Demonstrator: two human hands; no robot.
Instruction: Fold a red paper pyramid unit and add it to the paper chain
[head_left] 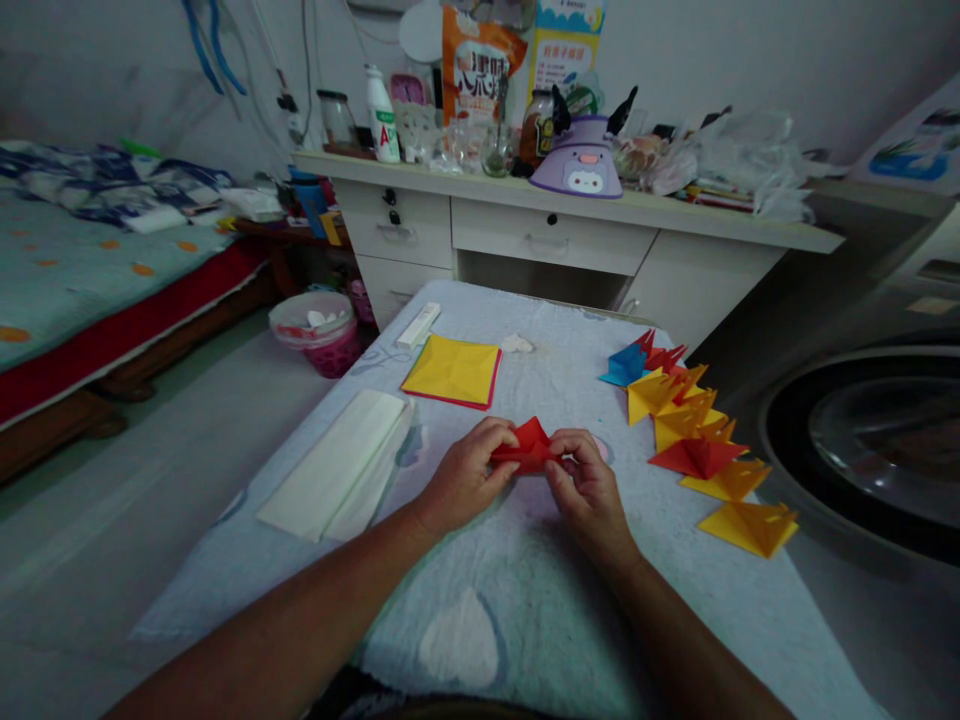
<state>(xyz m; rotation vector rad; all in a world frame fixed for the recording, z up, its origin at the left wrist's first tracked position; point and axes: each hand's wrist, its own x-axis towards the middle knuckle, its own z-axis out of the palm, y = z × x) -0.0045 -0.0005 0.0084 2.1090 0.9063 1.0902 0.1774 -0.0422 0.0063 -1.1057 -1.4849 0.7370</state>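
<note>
A folded red paper piece (pixel 529 446) is pinched between both hands just above the cloth-covered table (pixel 525 590). My left hand (pixel 466 473) grips its left side with curled fingers. My right hand (pixel 589 487) pinches its right side with fingers bent. A row of several finished folded paper shapes (pixel 697 440), yellow, red and blue, lies to the right of my hands. A stack of flat yellow and red paper squares (pixel 452 371) lies further back to the left.
A folded white cloth or paper pad (pixel 341 463) lies at the table's left edge. A white stick-shaped object (pixel 418 325) and a crumpled white scrap (pixel 516 344) lie at the far end. Behind stand a cluttered desk (pixel 570 210), a pink bin (pixel 319 332), a bed (pixel 82 270) and a washing machine (pixel 870 430).
</note>
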